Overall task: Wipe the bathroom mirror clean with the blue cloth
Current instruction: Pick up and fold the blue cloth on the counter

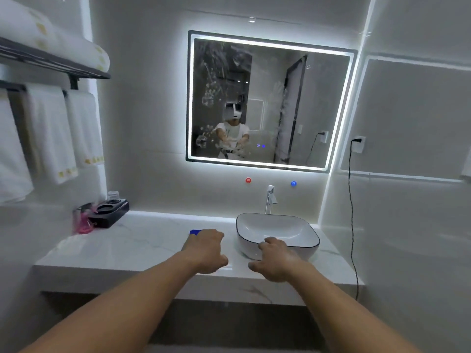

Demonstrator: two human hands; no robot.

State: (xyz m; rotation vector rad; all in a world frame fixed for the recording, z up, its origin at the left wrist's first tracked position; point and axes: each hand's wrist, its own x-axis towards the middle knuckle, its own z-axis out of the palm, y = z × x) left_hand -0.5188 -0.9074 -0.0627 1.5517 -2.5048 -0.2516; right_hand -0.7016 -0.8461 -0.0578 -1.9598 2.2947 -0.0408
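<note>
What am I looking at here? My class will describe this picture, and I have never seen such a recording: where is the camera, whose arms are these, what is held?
There is no machine: a person wears a camera on the head, so the one picture looks forward and down along their own bare arms. The left hand lies over a blue cloth on the marble counter; whether its grip has closed on it is hidden. The right hand, fingers loosely curled, is before the white basin and holds nothing. Above hangs the lit mirror, smeared on its left part, reflecting the person. A black tray stands at the counter's left end; white towels hang on the left wall.
</note>
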